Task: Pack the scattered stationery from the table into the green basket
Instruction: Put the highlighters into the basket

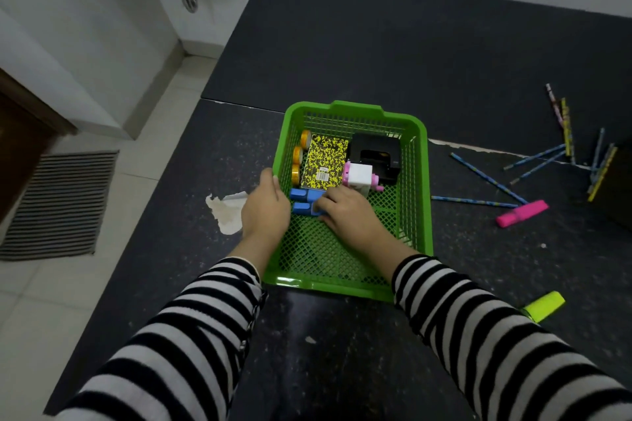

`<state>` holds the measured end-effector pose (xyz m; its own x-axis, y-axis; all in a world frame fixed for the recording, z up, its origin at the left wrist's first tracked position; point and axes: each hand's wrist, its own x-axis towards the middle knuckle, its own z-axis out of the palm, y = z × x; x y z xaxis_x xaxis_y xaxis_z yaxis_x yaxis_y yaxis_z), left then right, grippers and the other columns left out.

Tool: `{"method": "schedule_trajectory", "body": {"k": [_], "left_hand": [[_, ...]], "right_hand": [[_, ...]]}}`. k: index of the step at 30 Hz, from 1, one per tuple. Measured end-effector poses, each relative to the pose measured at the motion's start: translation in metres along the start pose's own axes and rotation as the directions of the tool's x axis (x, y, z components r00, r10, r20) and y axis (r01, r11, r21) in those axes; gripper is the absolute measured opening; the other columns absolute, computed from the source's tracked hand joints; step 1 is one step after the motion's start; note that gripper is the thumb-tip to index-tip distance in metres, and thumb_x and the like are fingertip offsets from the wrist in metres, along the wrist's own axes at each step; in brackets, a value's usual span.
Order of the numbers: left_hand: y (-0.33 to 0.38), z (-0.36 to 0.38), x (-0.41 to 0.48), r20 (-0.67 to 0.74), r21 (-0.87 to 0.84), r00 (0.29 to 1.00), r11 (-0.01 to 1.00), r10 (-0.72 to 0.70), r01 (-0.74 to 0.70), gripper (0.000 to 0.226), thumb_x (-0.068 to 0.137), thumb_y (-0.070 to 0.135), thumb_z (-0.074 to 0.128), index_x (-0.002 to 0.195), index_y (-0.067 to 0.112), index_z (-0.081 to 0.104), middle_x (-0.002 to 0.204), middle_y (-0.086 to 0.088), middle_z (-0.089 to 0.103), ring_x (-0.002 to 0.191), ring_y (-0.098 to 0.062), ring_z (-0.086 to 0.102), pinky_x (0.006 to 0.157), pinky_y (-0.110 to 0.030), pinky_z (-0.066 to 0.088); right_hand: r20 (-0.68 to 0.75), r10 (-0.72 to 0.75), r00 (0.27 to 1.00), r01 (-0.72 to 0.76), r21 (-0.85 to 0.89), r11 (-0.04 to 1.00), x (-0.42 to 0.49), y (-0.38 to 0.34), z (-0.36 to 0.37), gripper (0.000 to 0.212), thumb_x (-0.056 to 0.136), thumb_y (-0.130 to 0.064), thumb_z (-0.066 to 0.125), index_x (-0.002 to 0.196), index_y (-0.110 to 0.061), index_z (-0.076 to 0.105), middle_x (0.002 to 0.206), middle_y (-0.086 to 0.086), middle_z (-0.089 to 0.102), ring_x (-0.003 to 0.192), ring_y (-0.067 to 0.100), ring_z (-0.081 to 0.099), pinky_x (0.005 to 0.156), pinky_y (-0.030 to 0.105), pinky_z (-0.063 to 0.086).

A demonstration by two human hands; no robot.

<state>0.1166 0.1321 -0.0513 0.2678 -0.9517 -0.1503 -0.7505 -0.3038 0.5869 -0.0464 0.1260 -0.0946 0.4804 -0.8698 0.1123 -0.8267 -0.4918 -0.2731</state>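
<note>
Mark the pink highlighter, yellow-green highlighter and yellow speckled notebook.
pink highlighter (pixel 522 213), head view, middle of its body.
yellow-green highlighter (pixel 543 306), head view, middle of its body.
yellow speckled notebook (pixel 325 161), head view, middle of its cover.

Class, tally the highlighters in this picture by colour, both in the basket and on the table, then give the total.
blue highlighters: 2
pink highlighter: 1
yellow highlighter: 1
Total: 4

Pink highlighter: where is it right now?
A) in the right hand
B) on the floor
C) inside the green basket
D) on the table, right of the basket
D: the pink highlighter lies on the table right of the green basket, by the pencils; the right hand holds a blue highlighter.
</note>
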Motion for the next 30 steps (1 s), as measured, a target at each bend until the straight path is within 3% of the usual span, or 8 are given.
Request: {"method": "schedule_trajectory", "body": {"k": [7,11,13,16,20,24,26,30], "left_hand": [[-0.003,0.001,0.0,-0.008,0.006,1.0,1.0,0.009,-0.009,0.032,0.103,0.025,0.024,0.125,0.01,0.042,0.085,-0.009,0.056,0.075,-0.029,0.052,0.063,-0.036,0.038],[-0.002,0.003,-0.001,-0.067,0.045,0.997,0.999,0.028,-0.025,0.035,0.102,0.024,0.028,0.129,0.009,0.044,0.108,-0.015,0.06,0.094,-0.033,0.058,0.071,-0.04,0.043],[0.001,0.003,-0.005,-0.154,0.139,0.986,0.989,0.061,-0.039,0.039,0.099,0.022,0.035,0.134,0.007,0.042,0.122,-0.017,0.055,0.106,-0.034,0.055,0.083,-0.044,0.043],[0.009,0.007,-0.012,-0.253,0.235,0.95,0.964,0.181,-0.121,0.044,0.093,0.019,0.045,0.134,0.003,0.042,0.128,-0.019,0.05,0.119,-0.037,0.047,0.101,-0.049,0.037],[0.038,0.023,-0.022,-0.254,0.238,0.928,0.947,0.274,-0.215,0.049,0.09,0.02,0.049,0.135,0.003,0.04,0.135,-0.021,0.045,0.132,-0.038,0.036,0.114,-0.051,0.023],[0.074,0.046,-0.04,-0.199,0.183,0.92,0.935,0.338,-0.304,0.05,0.092,0.022,0.047,0.137,0.002,0.039,0.139,-0.022,0.043,0.135,-0.036,0.034,0.116,-0.049,0.021],[0.09,0.059,-0.051,-0.179,0.153,0.91,0.924,0.374,-0.35,0.049,0.092,0.022,0.046,0.135,0.0,0.041,0.135,-0.023,0.045,0.132,-0.038,0.036,0.113,-0.051,0.026],[0.119,0.084,-0.078,-0.101,0.128,0.895,0.898,0.434,-0.421,0.049,0.094,0.021,0.045,0.138,0.002,0.039,0.134,-0.019,0.045,0.131,-0.036,0.036,0.114,-0.049,0.024]], "right_hand": [[0.011,0.067,0.998,-0.068,0.024,0.997,0.009,-0.019,0.007,0.018,0.082,-0.024,0.072,0.096,-0.014,0.068,0.094,0.005,0.064,0.091,0.023,0.059,0.077,0.036,0.051],[0.034,0.063,0.997,-0.064,0.032,0.997,0.008,-0.018,0.005,0.03,0.083,-0.034,0.069,0.105,-0.014,0.067,0.103,0.004,0.06,0.098,0.021,0.054,0.087,0.037,0.048],[-0.031,0.041,0.999,-0.039,0.06,0.997,0.007,-0.016,-0.004,0.031,0.083,-0.036,0.069,0.103,-0.013,0.068,0.1,0.005,0.06,0.095,0.021,0.055,0.083,0.036,0.049],[-0.3,0.039,0.953,-0.004,0.116,0.993,0.0,-0.008,-0.023,0.019,0.085,-0.026,0.068,0.097,-0.011,0.07,0.094,0.006,0.061,0.086,0.023,0.058,0.073,0.035,0.05],[-0.551,0.2,0.81,-0.144,0.144,0.979,-0.023,0.017,-0.055,0.017,0.087,-0.019,0.061,0.1,-0.013,0.07,0.095,0.009,0.061,0.085,0.025,0.06,0.072,0.034,0.046],[-0.576,0.512,0.637,-0.469,0.237,0.851,-0.075,0.059,-0.068,0.019,0.086,-0.018,0.059,0.102,-0.015,0.068,0.097,0.009,0.059,0.088,0.027,0.06,0.074,0.036,0.047],[-0.525,0.698,0.487,-0.68,0.274,0.68,-0.11,0.079,-0.069,0.021,0.084,-0.02,0.06,0.103,-0.017,0.066,0.101,0.01,0.059,0.093,0.031,0.059,0.078,0.039,0.046],[-0.309,0.948,0.079,-0.954,0.253,0.162,-0.182,0.098,-0.068,0.036,0.081,-0.024,0.064,0.116,-0.023,0.059,0.125,0.011,0.05,0.116,0.033,0.045,0.093,0.041,0.037]]}}
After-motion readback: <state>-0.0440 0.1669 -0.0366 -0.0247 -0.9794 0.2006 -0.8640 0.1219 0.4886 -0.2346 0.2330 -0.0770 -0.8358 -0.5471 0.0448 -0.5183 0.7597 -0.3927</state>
